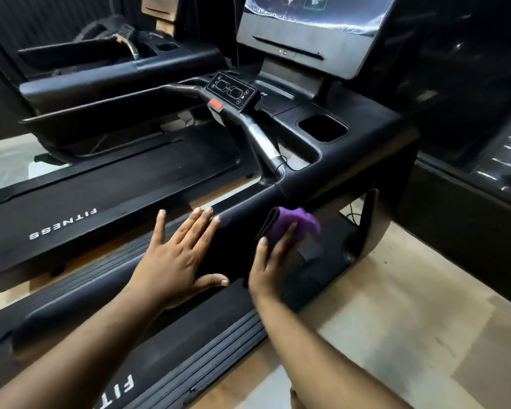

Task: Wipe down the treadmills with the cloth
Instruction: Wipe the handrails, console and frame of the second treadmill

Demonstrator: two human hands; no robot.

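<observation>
- Nearest to me, both bare forearms reach forward over the near treadmill's (351, 137) side rail (219, 343) and the pale floor (410, 320).
- My left hand (177, 261) lies flat on the black side arm (242, 219) of the near treadmill, fingers straight and spread, thumb out to the right; it holds nothing.
- My right hand (273, 261) presses a purple cloth (295, 224) against the outer face of the same arm, just right of the left hand. The view is blurred here; I see fingers laid over the cloth, but I cannot tell whether they curl round it.
- The cloth sits bunched against the arm, below the point where the arm joins the console.
- Beyond, I see a chrome grip (263, 143) rising to a control panel (233, 91) with a red button (216, 104) just left of it.
- A cup holder (322, 128) sits right of the grip.
- The screen (316, 25) stands above the console.
- A second treadmill (109, 184) stands parallel to the left, well apart, its deck marked "FITNESS".
</observation>
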